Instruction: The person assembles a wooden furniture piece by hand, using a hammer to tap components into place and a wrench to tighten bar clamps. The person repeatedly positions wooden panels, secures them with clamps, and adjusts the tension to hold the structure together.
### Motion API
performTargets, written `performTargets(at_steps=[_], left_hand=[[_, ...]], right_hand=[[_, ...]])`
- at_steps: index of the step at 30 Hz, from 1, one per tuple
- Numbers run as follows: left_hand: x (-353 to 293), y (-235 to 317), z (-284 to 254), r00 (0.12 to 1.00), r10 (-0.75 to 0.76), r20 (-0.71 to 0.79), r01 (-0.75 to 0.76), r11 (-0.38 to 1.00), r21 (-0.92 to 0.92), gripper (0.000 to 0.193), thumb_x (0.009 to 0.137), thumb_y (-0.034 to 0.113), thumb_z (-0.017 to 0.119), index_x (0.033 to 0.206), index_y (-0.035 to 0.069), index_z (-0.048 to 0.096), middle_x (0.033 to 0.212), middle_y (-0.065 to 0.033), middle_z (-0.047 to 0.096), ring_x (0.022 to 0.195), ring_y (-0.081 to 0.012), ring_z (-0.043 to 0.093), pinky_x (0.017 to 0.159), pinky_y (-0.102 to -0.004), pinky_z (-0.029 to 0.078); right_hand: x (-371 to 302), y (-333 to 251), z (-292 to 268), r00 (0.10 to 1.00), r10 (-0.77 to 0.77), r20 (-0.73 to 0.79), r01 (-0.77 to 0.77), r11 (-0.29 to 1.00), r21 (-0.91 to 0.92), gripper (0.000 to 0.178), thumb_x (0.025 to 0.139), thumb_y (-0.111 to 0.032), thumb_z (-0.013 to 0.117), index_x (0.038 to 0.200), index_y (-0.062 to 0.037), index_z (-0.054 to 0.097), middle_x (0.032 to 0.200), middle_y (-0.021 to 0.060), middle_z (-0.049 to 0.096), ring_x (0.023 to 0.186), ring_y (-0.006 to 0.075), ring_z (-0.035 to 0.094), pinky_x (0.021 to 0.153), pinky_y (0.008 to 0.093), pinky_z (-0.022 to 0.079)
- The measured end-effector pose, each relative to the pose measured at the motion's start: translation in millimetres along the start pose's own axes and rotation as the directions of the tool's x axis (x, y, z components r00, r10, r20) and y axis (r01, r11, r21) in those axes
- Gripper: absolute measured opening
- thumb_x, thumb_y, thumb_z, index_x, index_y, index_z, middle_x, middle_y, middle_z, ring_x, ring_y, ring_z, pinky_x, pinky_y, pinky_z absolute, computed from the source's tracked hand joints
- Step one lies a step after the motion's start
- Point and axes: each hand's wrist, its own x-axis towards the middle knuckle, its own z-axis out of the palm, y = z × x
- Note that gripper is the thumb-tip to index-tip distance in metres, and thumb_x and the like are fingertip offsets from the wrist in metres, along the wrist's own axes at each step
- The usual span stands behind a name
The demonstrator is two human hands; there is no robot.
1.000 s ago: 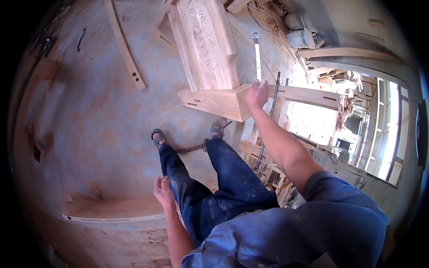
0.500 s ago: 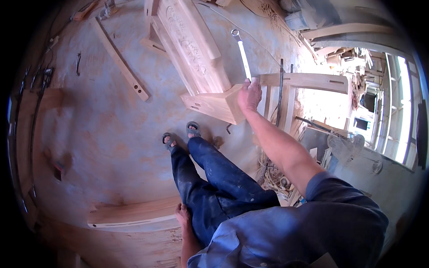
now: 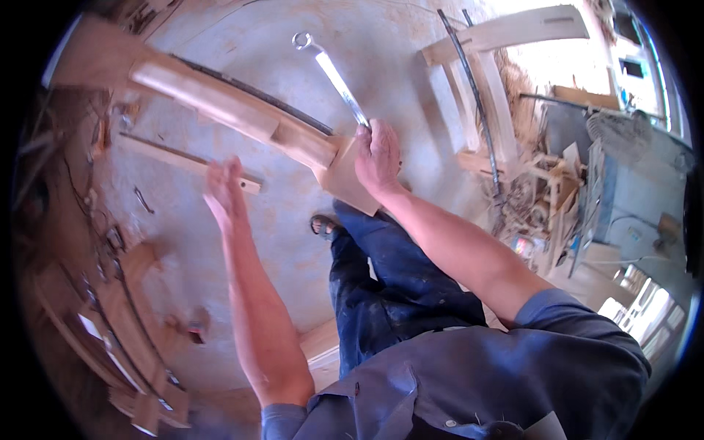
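Observation:
My right hand point(image 3: 378, 155) is closed round a shiny double-ended ring wrench point(image 3: 339, 77), its ring end pointing up and to the left. That hand is also against the end post point(image 3: 350, 183) of a wooden furniture frame; whether the fingers grip the post too is hidden. The frame's long rail point(image 3: 220, 103) runs to the upper left, with a dark bar point(image 3: 253, 92) along its far side. My left hand point(image 3: 226, 192) is raised over the floor, somewhat blurred, with fingers stretched out and nothing seen in them. It is near a wooden strip point(image 3: 172, 155) with holes.
Another wooden frame point(image 3: 506, 33), with a dark rod point(image 3: 473, 81) across it, stands at the upper right. Wood scraps point(image 3: 546, 198) and a fan point(image 3: 623, 139) are on the right. A small tool point(image 3: 143, 199) lies on the floor. Clamps and boards point(image 3: 128, 330) are at lower left.
My left hand has lifted from beside my thigh and the board there and reached forward. The view has turned, and the furniture frame now slants further left. My right hand keeps the wrench.

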Motion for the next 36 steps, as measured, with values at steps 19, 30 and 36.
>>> performTargets(at_steps=[19,30,36], left_hand=[[115,70,84,0.945,-0.021,-0.327,0.079,0.983,0.165,0.071,0.075,0.026,0.078,0.12,-0.012,0.038,0.112,-0.0306,0.056,0.095,-0.0354,0.063,0.076,-0.0457,0.058],[89,65,48,0.931,-0.087,-0.355,0.157,0.972,0.174,0.072,0.078,0.023,0.073,0.126,-0.009,0.03,0.115,-0.0307,0.05,0.094,-0.0316,0.06,0.076,-0.0418,0.057],[90,53,30,0.941,-0.119,-0.318,0.168,0.977,0.132,0.071,0.079,0.02,0.072,0.128,-0.009,0.029,0.118,-0.0305,0.048,0.097,-0.0304,0.059,0.081,-0.042,0.057]], right_hand=[[7,-14,-3,0.858,0.513,-0.025,-0.478,0.815,0.328,0.02,0.102,-0.019,0.05,0.093,-0.0021,0.054,0.079,0.0101,0.059,0.072,0.0204,0.056,0.067,0.0305,0.045],[-23,-53,17,0.839,0.542,-0.051,-0.544,0.837,-0.049,0.011,0.091,-0.013,0.06,0.09,-0.004,0.054,0.08,0.016,0.054,0.074,0.0376,0.056,0.063,0.0457,0.045],[-30,-63,24,0.805,0.593,-0.034,-0.594,0.8,-0.084,0.012,0.093,-0.014,0.058,0.091,-0.003,0.053,0.08,0.0164,0.054,0.076,0.0374,0.056,0.066,0.0446,0.044]])
